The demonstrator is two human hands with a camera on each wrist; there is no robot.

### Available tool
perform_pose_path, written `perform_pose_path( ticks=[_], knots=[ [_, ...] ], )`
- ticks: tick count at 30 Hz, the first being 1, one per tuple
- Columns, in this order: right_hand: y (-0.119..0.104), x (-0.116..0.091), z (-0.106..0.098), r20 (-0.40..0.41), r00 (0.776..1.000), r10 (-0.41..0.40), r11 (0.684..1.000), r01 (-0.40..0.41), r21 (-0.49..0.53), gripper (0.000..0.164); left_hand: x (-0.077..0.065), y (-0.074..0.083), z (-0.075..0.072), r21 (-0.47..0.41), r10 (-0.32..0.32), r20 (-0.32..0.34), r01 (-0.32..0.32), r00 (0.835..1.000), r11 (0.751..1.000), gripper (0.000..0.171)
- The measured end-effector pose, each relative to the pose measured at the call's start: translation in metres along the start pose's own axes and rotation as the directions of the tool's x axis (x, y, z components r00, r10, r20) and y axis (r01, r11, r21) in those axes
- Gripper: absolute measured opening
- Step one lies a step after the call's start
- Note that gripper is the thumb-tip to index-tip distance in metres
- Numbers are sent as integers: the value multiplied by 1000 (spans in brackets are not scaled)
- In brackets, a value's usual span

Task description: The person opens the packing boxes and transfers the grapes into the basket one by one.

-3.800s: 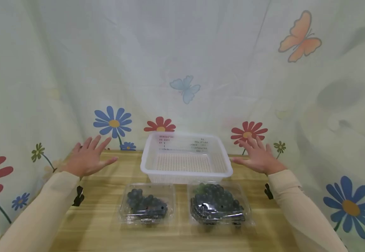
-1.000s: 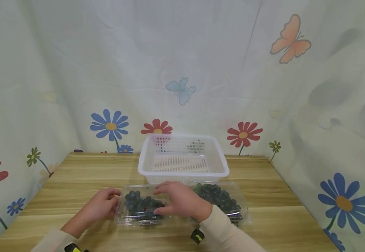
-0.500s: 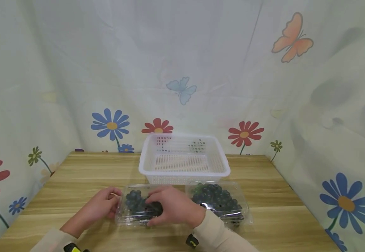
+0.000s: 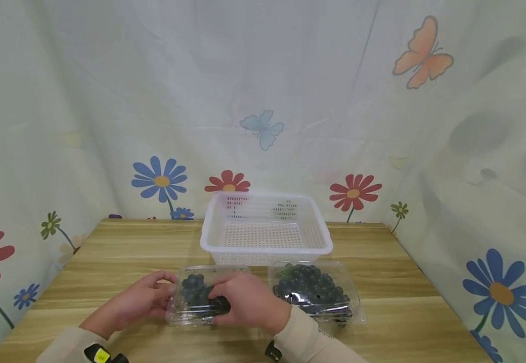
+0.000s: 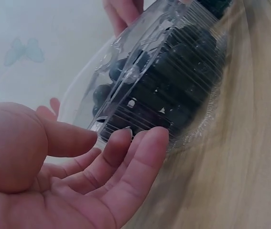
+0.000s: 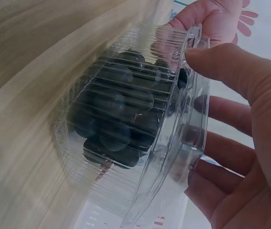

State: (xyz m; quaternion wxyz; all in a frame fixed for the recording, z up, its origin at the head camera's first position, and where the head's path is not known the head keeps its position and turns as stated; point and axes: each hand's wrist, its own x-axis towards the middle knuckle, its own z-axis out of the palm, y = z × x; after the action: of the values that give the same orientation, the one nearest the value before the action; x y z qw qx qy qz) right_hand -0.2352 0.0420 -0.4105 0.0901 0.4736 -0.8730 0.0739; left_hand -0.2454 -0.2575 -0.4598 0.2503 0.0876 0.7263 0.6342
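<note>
Clear plastic makes up the left clamshell (image 4: pixel 203 270), which lies on the near half of the wood-grain worktop (image 4: pixel 144 247) with dark grapes (image 4: pixel 193 292) inside. Both hands work on it, one from each end. The left hand (image 4: pixel 142 300) is at the left end, its fingers bent and close together, and it seems to hold the rim lightly between them and the thumb. The right hand (image 4: pixel 249 302) holds the right part from above: the thumb lies at the near rim, and the other fingers bend over the lid. I judge that such a two-sided hold is made to keep a light box from sliding. Whether the seam has already some gap, I cannot tell.

Just to the right, the right clamshell (image 4: pixel 335 269) stands untouched, with a fuller bunch of grapes (image 4: pixel 308 285); probably it is put aside so that one box is handled at a time. White and perforated, the plastic basket (image 4: pixel 266 249) sits behind both boxes, near the middle, perhaps so that either hand can reach it easily. At the far side hangs a pale curtain (image 4: pixel 190 75) with printed flowers.
</note>
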Motion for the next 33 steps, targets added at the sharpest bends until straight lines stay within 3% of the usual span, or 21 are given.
perform_pose_path(
  ticks=[11, 21, 33],
  knots=[
    [2, 0, 0, -27, 994, -109, 987, 105, -122, 33, 3, 0, -9, -121, 1, 78, 8, 997, 993, 46],
    [-1, 1, 1, 14, 971, -239, 922, 232, -311, 20, 6, -3, -11, -165, 7, 109, 11, 994, 986, 46],
    [-3, 10, 9, -18, 962, -272, 910, 251, -330, 18, 9, -3, -11, -193, -3, 115, 26, 993, 981, 48]
  ],
)
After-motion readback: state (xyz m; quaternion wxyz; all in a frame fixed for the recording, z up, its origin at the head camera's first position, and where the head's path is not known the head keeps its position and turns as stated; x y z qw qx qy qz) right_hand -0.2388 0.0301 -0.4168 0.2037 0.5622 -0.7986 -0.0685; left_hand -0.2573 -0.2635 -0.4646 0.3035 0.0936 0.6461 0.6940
